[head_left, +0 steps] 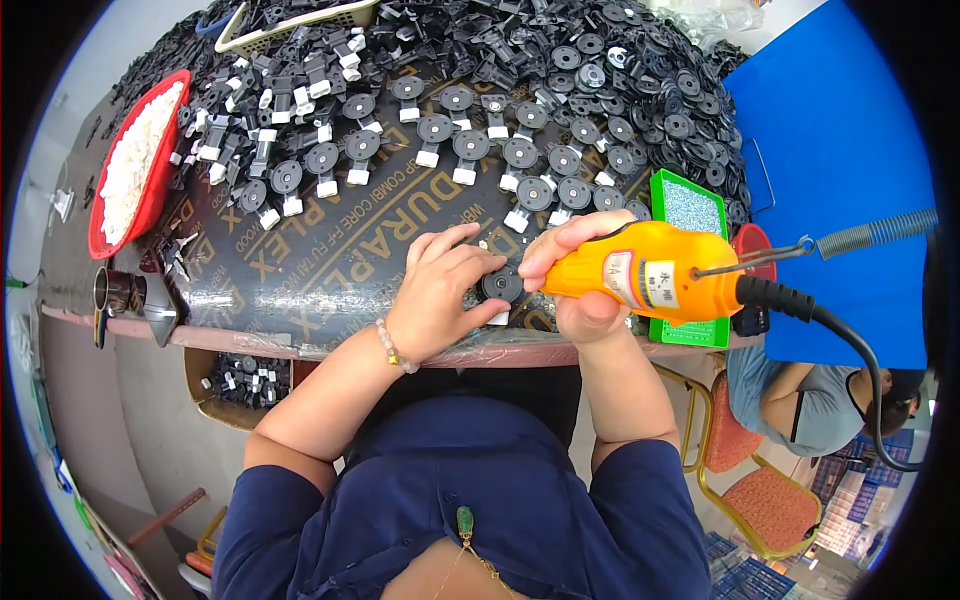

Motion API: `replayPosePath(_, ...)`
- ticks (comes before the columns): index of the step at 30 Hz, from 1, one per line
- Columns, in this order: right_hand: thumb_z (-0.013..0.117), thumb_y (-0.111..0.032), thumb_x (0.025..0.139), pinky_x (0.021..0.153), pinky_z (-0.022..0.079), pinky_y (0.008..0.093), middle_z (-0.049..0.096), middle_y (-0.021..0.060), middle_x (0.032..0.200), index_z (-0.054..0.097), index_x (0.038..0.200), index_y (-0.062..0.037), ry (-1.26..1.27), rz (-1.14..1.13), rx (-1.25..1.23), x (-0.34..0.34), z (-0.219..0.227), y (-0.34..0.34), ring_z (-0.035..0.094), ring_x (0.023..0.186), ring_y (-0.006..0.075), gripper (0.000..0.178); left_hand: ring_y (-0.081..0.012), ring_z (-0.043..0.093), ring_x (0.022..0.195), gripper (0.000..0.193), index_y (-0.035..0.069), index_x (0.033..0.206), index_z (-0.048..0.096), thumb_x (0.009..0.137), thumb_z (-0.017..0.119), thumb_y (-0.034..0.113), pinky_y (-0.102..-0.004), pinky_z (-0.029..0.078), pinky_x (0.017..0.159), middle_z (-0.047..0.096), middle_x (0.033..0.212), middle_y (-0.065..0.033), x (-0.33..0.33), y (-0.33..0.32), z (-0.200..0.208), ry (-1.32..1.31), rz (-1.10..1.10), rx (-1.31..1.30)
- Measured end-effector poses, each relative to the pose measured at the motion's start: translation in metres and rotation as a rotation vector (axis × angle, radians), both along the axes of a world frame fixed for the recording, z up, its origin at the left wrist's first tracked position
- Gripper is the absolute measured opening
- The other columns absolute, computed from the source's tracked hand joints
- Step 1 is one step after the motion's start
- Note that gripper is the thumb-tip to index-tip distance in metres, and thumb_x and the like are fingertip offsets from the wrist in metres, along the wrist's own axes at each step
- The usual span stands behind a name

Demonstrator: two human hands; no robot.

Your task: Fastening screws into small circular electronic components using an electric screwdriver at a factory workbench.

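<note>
Head view: nearest is the person's navy shirt (450,470), a green pendant (464,521) lying at the chest. A beaded bracelet (388,345) circles the left wrist. The left hand (440,290) rests on the desk (255,300), thumb and forefinger closed round a part (500,286), a black disc with a white tip, near the front edge; how firmly they press cannot be told. The right hand (590,318) is wrapped round an orange screwdriver (640,268), held level, nose directed left at the part. Contact between the two cannot be confirmed: fingers cover the nose.

Below the desk edge, left, a box (202,398) contains black and white pieces. At right, beyond red chairs (772,508), is a co-worker (822,405) in grey.

On the desk, a green tray (658,192) beside the screwdriver bears small silvery pieces. At far left, a red basin (101,240) holds white pieces. Past the hands lie scattered discs with white tips (471,147). Behind them a heap of black pieces (690,128) spreads; a beige basket (365,14) sits at the back. A blue panel (830,150) stands right.
</note>
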State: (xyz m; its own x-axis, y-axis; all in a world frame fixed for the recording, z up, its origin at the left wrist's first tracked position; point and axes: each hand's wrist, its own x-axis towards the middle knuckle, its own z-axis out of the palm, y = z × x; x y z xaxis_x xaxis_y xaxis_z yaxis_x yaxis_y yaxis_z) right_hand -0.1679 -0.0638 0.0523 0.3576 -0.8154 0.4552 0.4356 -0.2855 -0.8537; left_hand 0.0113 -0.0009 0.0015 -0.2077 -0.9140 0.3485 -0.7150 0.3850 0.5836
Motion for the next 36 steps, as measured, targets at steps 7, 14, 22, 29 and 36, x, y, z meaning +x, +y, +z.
replayPosePath(7,0.075,-0.069,0.08,0.057,0.055,0.0284,0.068,0.0141,0.077,0.054,0.108,-0.0033,0.028,-0.063,-0.013,0.006,0.004,0.002,0.065,0.06,0.0188,0.075,-0.0294,0.052,0.134,0.049,0.011,0.118,0.072,0.075,0.087,0.029,-0.0485,0.033,0.109,0.07,0.115,-0.0045,-0.001,-0.002,0.001,-0.016,0.0,-0.024)
replayPosePath(14,0.058,-0.082,0.085,0.052,0.052,0.0339,0.064,0.0108,0.071,0.048,0.126,-0.0039,-0.057,-0.249,-0.125,-0.046,0.015,-0.011,0.059,0.054,0.0192,0.088,-0.0323,0.051,0.138,0.049,0.01,0.117,0.072,0.074,0.088,0.026,-0.05,0.03,0.111,0.071,0.117,-0.0065,0.001,0.001,-0.002,-0.018,0.006,-0.036)
replayPosePath(22,0.067,-0.058,0.094,0.056,0.05,0.0279,0.065,0.011,0.073,0.052,0.116,0.0007,0.202,-0.908,-0.234,-0.195,0.018,-0.039,0.059,0.057,0.0168,0.065,-0.0326,0.049,0.14,0.05,0.011,0.117,0.07,0.074,0.088,0.029,-0.0512,0.032,0.11,0.072,0.117,-0.0053,-0.008,-0.001,-0.001,-0.064,-0.008,-0.069)
replayPosePath(29,0.067,-0.052,0.096,0.057,0.051,0.0282,0.065,0.0111,0.074,0.053,0.115,0.0014,0.177,-0.955,-0.254,-0.215,-0.003,-0.04,0.06,0.059,0.0172,0.059,-0.0331,0.047,0.142,0.054,0.01,0.12,0.069,0.073,0.088,0.028,-0.0529,0.029,0.114,0.07,0.118,-0.0076,-0.009,0.0,0.002,-0.073,-0.006,-0.044)
replayPosePath(36,0.068,-0.056,0.095,0.057,0.051,0.0279,0.065,0.0111,0.075,0.052,0.115,0.0013,0.18,-0.944,-0.224,-0.213,-0.003,-0.037,0.06,0.059,0.0172,0.062,-0.0342,0.046,0.143,0.058,0.01,0.122,0.068,0.072,0.089,0.03,-0.0537,0.027,0.116,0.069,0.119,-0.0082,-0.009,0.001,0.004,-0.082,0.012,-0.031)
